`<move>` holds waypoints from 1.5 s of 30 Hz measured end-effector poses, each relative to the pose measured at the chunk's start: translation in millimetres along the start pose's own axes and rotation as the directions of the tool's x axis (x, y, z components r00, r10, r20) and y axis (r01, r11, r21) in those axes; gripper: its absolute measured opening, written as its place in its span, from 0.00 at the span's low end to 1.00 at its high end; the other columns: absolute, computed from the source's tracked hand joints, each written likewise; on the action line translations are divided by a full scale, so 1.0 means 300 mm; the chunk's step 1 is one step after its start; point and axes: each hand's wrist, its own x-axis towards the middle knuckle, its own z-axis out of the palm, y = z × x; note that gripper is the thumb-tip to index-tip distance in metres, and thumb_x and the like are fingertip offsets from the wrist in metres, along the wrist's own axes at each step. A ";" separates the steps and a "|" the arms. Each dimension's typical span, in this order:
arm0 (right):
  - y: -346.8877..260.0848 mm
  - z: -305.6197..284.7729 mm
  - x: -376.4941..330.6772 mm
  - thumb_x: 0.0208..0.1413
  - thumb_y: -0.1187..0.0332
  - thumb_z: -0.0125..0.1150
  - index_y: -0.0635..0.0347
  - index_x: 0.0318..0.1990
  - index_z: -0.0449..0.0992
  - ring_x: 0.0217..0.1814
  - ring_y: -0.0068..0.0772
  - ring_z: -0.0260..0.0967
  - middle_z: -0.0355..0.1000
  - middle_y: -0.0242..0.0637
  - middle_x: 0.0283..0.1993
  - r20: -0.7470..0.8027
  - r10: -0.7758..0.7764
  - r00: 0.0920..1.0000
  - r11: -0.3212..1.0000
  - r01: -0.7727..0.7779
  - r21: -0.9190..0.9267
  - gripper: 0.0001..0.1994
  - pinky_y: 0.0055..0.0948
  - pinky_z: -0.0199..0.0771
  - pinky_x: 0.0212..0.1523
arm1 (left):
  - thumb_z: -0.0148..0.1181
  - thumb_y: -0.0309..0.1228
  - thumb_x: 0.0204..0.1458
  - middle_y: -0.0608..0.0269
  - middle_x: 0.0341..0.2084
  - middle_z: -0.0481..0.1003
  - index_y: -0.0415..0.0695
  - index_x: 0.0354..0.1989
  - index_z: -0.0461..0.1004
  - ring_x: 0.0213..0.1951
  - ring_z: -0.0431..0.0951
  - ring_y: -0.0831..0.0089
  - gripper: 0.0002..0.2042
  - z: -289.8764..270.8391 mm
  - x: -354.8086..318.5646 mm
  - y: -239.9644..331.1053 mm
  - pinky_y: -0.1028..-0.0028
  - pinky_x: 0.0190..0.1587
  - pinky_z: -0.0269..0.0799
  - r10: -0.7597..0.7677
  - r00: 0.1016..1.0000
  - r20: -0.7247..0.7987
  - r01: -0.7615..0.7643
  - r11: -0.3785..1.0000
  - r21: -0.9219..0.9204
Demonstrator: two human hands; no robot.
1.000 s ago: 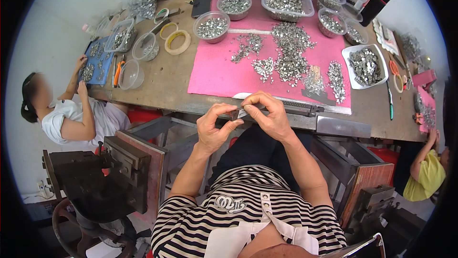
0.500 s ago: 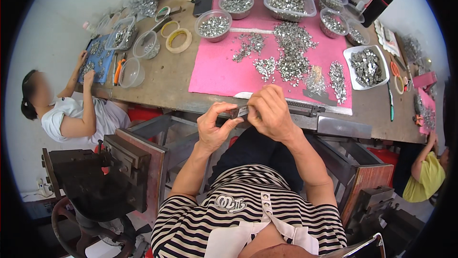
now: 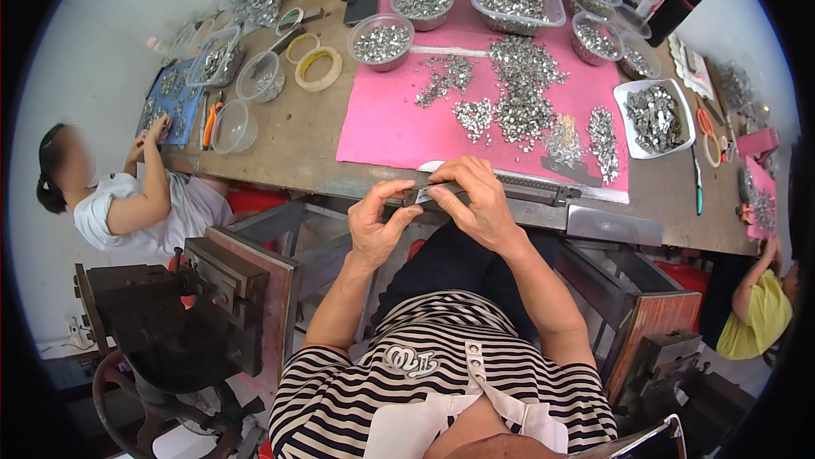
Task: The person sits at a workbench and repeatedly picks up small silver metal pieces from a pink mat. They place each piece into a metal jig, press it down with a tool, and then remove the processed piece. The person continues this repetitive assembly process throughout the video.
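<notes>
Just off the bench's near edge, my left hand [image 3: 378, 223] pinches a narrow metal piece [image 3: 419, 196] between thumb and fingers. The piece looks dark at its left end and pale toward the right; its exact kind is too small to make out. From the other side my right hand [image 3: 477, 204] grips it, thumb laid below and fingers curled over the top. Beyond my hands lies a pink mat [image 3: 373, 123] with a large pile of small shiny metal parts [image 3: 524, 90] and several smaller heaps. A dark slotted metal bar [image 3: 535, 190] runs along the mat's near edge.
Clear tubs of metal parts [image 3: 381, 45] line the back, and a white tray [image 3: 626, 119] stands at right. Tape rolls [image 3: 319, 71] and orange-handled pliers [image 3: 211, 126] lie left. A dark machine [image 3: 204, 306] is beside me. Co-workers [image 3: 119, 204] sit at both ends.
My right hand has tipped down and turned, its thumb now stretched along the metal piece. My left hand has barely moved. The left co-worker's hands have come together.
</notes>
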 end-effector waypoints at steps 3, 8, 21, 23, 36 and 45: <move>0.011 0.022 -0.007 0.59 0.64 0.70 0.61 0.40 0.79 0.43 0.40 0.72 0.76 0.36 0.39 0.004 -0.005 1.000 1.000 0.005 -0.015 0.11 0.38 0.64 0.49 | 0.74 0.34 0.57 0.59 0.45 0.82 0.37 0.54 0.79 0.42 0.79 0.75 0.20 0.004 0.007 -0.001 0.75 0.46 0.75 0.052 0.998 -0.041 -0.054 0.998 -0.039; 0.008 0.045 -0.012 0.58 0.62 0.71 0.61 0.41 0.79 0.44 0.40 0.72 0.76 0.37 0.39 0.010 0.002 1.000 1.000 -0.002 -0.019 0.12 0.39 0.64 0.50 | 0.69 0.41 0.61 0.60 0.44 0.82 0.36 0.54 0.78 0.41 0.78 0.76 0.22 -0.015 -0.006 0.015 0.77 0.44 0.74 -0.043 0.999 -0.034 0.041 0.998 -0.049; 0.041 -0.065 -0.121 0.53 0.64 0.73 0.62 0.53 0.76 0.55 0.48 0.69 0.72 0.45 0.52 -0.132 -0.042 0.990 0.960 0.003 -0.281 0.21 0.45 0.67 0.57 | 0.61 0.24 0.65 0.66 0.40 0.77 0.38 0.58 0.76 0.42 0.75 0.80 0.14 -0.061 0.032 -0.045 0.78 0.48 0.71 -0.257 0.960 -0.111 0.264 0.963 0.047; 0.080 -0.147 -0.186 0.53 0.68 0.73 0.62 0.51 0.77 0.54 0.47 0.70 0.73 0.44 0.52 -0.227 -0.008 0.974 0.930 -0.076 -0.360 0.19 0.44 0.67 0.56 | 0.64 0.24 0.61 0.62 0.43 0.77 0.40 0.58 0.77 0.46 0.76 0.72 0.16 -0.075 0.061 -0.053 0.73 0.50 0.72 -0.191 0.981 -0.024 0.189 0.936 0.298; 0.168 -0.355 -0.391 0.48 0.64 0.78 0.62 0.54 0.77 0.57 0.49 0.67 0.73 0.41 0.54 -0.346 0.119 0.931 0.751 -0.312 -0.582 0.26 0.46 0.67 0.58 | 0.62 0.24 0.51 0.50 0.64 0.67 0.49 0.58 0.78 0.65 0.64 0.48 0.23 0.108 0.091 -0.047 0.45 0.68 0.50 0.155 0.980 0.124 -0.188 0.522 0.832; 0.183 -0.333 -0.386 0.46 0.67 0.79 0.62 0.52 0.78 0.57 0.49 0.68 0.75 0.42 0.54 -0.386 0.077 0.919 0.745 -0.311 -0.591 0.25 0.45 0.69 0.57 | 0.74 0.38 0.49 0.58 0.46 0.73 0.46 0.53 0.81 0.50 0.70 0.58 0.22 0.319 0.136 -0.094 0.56 0.58 0.57 0.207 0.922 0.326 -0.366 0.740 0.565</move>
